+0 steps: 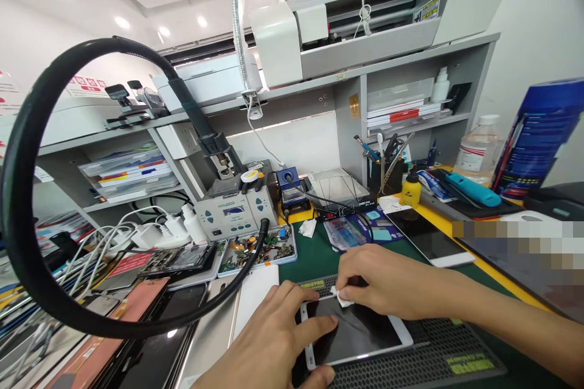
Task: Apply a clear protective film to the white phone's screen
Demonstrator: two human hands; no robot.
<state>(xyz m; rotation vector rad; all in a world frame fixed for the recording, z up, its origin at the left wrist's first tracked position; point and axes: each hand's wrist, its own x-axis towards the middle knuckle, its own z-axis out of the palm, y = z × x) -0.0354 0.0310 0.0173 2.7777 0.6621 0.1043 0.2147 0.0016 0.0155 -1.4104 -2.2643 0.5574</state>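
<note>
A white-framed tablet (360, 334) with a dark screen lies face up on a black perforated mat (387, 374) at the front of the bench. My left hand (278, 334) grips its left end, with one finger resting on the glass and the thumb low at the near edge. At the far edge of the screen, my right hand (378, 279) pinches a folded white wipe (343, 298) and presses it to the glass. Part of the wipe is hidden by the fingers.
A thick black hose (22, 194) loops across the left side. Behind stand a grey control unit (237, 213) and a tray of small parts (292, 255). Stacked devices (155, 328) lie left. Another white tablet (426, 237) and a yellow bottle (410, 188) are right.
</note>
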